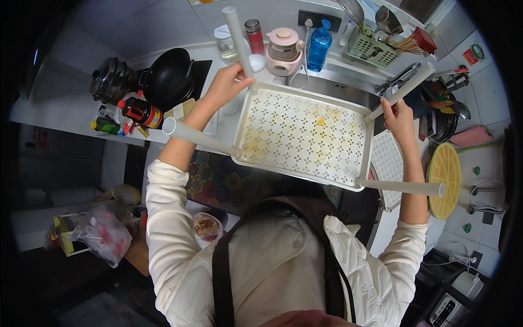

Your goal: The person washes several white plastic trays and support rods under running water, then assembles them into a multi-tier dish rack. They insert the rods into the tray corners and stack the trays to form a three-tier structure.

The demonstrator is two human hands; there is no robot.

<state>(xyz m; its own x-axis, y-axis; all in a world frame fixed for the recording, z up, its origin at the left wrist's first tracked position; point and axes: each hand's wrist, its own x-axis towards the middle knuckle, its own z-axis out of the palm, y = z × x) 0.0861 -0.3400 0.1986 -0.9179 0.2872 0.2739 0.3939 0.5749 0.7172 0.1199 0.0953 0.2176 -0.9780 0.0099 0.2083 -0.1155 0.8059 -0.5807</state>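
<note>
Between my hands hangs a white plastic rack shelf with a raised rim and a pattern of small holes. Yellowish stains mark its surface. A pale tube leg stands at each corner. My left hand is closed round the far left leg, close to the shelf's corner. At the far right corner, my right hand grips another leg. The near left leg passes over my left forearm, and the near right leg crosses my right forearm. The undersides of both grips are hidden.
Beyond the shelf stand a pink kettle, a blue bottle and a red flask. A black wok sits left, near a dark sauce bottle. At right are another perforated white panel and a round yellow board.
</note>
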